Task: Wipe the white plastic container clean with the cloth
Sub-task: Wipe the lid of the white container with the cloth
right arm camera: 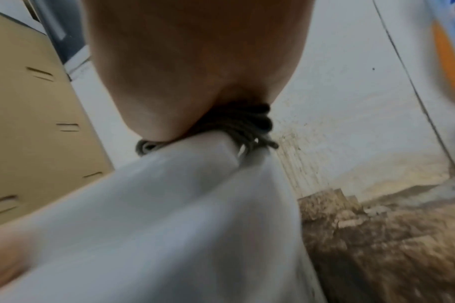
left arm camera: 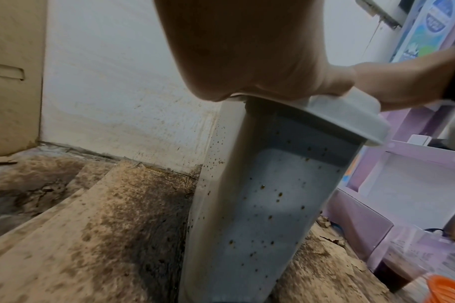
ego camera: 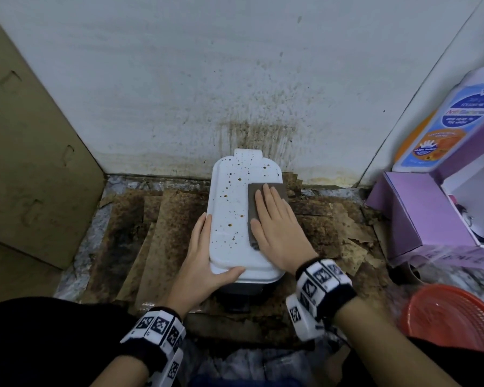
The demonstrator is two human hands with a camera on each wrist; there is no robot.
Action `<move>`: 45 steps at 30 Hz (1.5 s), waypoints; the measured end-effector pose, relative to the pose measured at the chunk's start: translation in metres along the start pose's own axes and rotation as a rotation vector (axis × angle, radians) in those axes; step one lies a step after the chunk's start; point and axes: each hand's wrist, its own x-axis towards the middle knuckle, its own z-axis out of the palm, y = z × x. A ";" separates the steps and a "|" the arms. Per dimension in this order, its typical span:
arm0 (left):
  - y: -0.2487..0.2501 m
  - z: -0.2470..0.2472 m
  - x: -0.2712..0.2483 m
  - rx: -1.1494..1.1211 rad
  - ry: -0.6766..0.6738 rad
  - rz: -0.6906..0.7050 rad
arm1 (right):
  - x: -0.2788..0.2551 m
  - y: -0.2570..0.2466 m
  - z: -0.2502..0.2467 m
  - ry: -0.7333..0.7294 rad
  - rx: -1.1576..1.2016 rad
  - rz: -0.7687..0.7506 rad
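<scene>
The right hand (ego camera: pixel 277 233) is pressing the cloth (ego camera: pixel 253 202) with flat, straight fingers onto the speckled top of the container (ego camera: pixel 229 208), standing on stained cardboard (ego camera: pixel 162 224) by the wall (ego camera: pixel 179 79), while the left hand (ego camera: pixel 204 263) is clasping its near left corner.

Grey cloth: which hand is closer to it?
Right. The right hand lies flat on the grey cloth, pressing it onto the white plastic container. The left hand holds the container's near left edge, not touching the cloth.

Right hand (ego camera: pixel 274 227) flat on grey cloth (ego camera: pixel 280 189) atop spotted white container (ego camera: pixel 229 208); left hand (ego camera: pixel 204 263) round its near corner
</scene>
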 end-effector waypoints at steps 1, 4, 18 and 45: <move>0.000 0.000 0.000 -0.001 0.001 0.001 | 0.012 0.004 -0.002 -0.020 -0.005 0.006; 0.003 0.000 0.001 0.003 -0.003 0.006 | 0.031 0.012 -0.007 -0.070 -0.042 0.006; 0.001 0.003 0.000 -0.008 0.047 0.036 | -0.047 -0.017 0.012 0.077 0.072 0.013; 0.004 0.000 -0.002 -0.042 0.006 0.012 | -0.018 0.016 0.001 -0.084 0.258 -0.052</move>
